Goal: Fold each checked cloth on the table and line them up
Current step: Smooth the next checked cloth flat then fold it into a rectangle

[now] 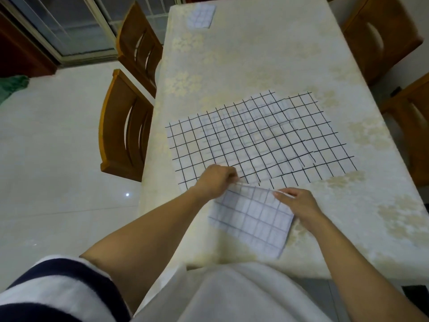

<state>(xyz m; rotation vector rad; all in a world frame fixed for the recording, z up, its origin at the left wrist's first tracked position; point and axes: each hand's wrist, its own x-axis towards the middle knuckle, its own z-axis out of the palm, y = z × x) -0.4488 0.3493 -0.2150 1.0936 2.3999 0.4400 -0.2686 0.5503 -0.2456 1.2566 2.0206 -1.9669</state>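
At the near edge of the table (267,56), a part-folded checked cloth (250,219) lies slightly askew, its near corner close to the table's rim. The left hand (216,181) has its fingers curled and pinches the cloth's far left corner, lifting it a little off the surface. The right hand (299,203) lies at the far right corner with its fingers fairly straight; whether the thumb is tucked under the edge cannot be told. Just beyond them a large checked cloth (260,135) is spread flat in the middle of the table, its near edge just beside the lifted corners. A small folded cloth (200,16) sits well apart at the far left end. If the raised edge is carried over unevenly, the layers could shift and the fold come out skewed, since only one corner is plainly gripped. Sliding the piece forward may catch and rumple the large cloth's near edge. Pulling it nearer could let the near corner slip over the rim and drag the cloth off.
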